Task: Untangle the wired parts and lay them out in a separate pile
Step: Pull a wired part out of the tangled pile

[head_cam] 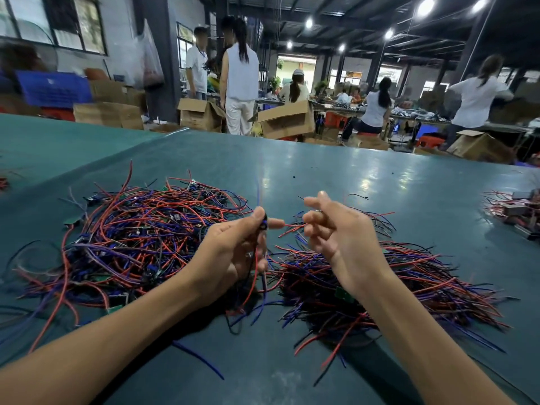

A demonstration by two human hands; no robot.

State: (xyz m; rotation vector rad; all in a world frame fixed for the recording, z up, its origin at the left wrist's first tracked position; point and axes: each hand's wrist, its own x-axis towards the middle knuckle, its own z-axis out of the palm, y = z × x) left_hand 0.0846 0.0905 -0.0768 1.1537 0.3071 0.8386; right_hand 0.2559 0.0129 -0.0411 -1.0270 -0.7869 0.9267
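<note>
A tangled heap of red, blue and black wired parts [131,238] with small green boards lies on the left of the green table [336,176]. A second, looser pile of wires [409,276] lies on the right. My left hand [233,252] is raised between the piles and pinches a small black wired part [263,223] between thumb and forefinger; its red, blue and black leads hang down over the palm. My right hand [336,232] hovers just to the right, above the second pile, with fingers loosely curled and a red wire [292,225] at their tips.
Another small heap of wired parts [514,209] lies at the table's right edge. A loose blue wire [198,358] lies near the front. Beyond the far table edge stand several people, cardboard boxes [286,118] and blue crates [52,89].
</note>
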